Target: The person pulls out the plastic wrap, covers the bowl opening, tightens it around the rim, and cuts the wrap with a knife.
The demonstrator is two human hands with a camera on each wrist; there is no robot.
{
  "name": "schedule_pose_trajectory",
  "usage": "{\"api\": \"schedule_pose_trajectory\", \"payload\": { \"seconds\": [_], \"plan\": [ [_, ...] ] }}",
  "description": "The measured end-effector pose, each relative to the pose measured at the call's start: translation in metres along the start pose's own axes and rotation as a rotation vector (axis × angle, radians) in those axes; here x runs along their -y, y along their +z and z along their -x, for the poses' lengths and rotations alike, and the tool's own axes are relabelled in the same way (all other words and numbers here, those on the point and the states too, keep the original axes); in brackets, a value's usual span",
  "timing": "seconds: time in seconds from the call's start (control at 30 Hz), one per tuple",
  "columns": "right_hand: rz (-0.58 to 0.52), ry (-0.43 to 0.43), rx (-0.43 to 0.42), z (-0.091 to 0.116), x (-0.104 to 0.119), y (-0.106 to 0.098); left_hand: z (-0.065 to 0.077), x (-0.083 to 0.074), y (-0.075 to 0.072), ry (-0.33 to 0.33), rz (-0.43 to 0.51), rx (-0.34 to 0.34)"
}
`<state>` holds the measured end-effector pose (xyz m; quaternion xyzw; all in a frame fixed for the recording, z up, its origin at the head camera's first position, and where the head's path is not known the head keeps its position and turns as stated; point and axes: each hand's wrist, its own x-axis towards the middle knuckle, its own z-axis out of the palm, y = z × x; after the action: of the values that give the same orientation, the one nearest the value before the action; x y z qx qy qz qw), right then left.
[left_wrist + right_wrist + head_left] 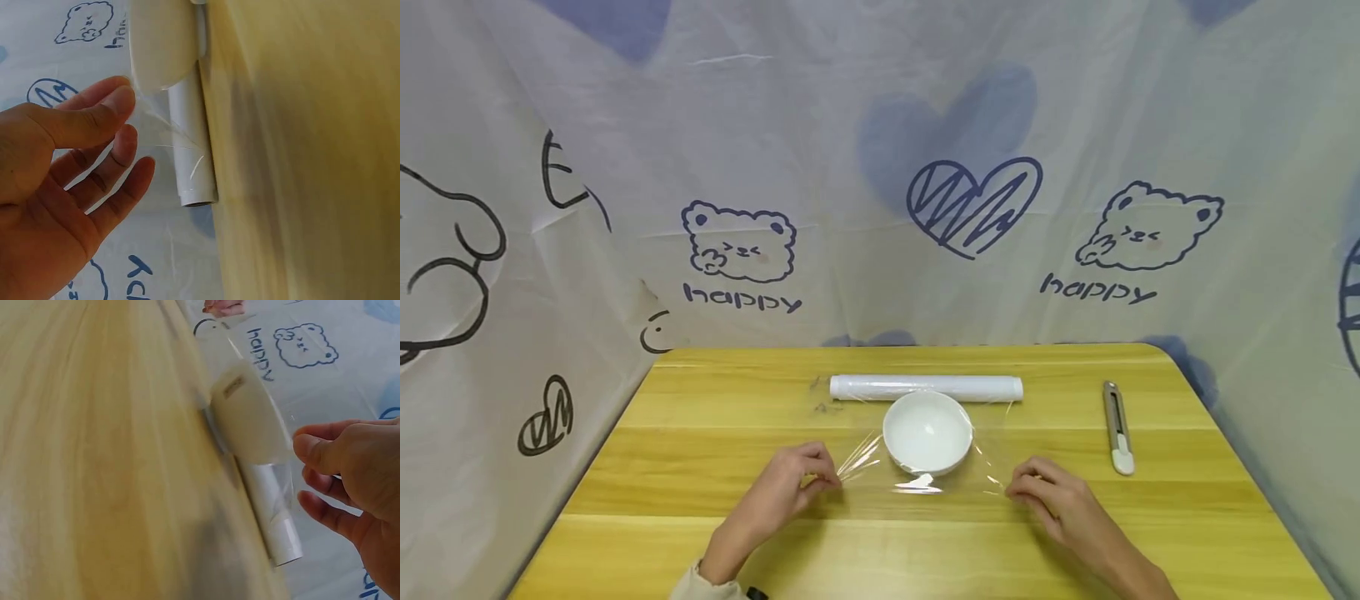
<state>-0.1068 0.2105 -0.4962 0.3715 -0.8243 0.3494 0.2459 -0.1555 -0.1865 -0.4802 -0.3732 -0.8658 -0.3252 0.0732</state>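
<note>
A white bowl point(927, 432) stands on the wooden table, with clear plastic wrap point(919, 485) stretched over it. The wrap runs back to a white roll of plastic wrap point(927, 387) lying just behind the bowl. My left hand point(790, 487) pinches the film's near left corner between thumb and index finger; in the left wrist view its other fingers are loosely bent. At the near right corner, my right hand point(1063, 508) pinches the film the same way. Both hands hold the film's edge off the table, apart from the bowl. The right wrist view shows the bowl's side point(247, 419).
A utility knife point(1118, 427) with a grey and white body lies on the table point(715, 417) at the right. A printed cloth point(850, 167) with hearts and bears hangs behind the table and along both sides.
</note>
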Motion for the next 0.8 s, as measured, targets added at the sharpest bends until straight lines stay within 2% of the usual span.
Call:
{"api": "schedule_pose_trajectory", "payload": {
  "seconds": [0.13,0.27,0.37,0.6,0.8],
  "plan": [
    [0.006,0.044,0.043,0.005,-0.004,0.005,-0.001,0.002,0.009,0.003,-0.15,-0.009],
    [0.084,0.09,0.092,0.004,-0.008,0.01,-0.004,0.002,0.018,0.012,-0.309,0.009],
    [0.162,0.125,0.126,0.0,-0.013,0.014,-0.01,0.002,0.024,-0.018,-0.36,0.033],
    [0.234,0.176,0.156,-0.009,-0.027,0.027,-0.03,0.008,0.036,-0.106,-0.388,0.089],
    [0.198,0.26,0.178,-0.021,-0.037,0.041,-0.046,0.011,0.045,-0.168,-0.305,0.139]
  ]
}}
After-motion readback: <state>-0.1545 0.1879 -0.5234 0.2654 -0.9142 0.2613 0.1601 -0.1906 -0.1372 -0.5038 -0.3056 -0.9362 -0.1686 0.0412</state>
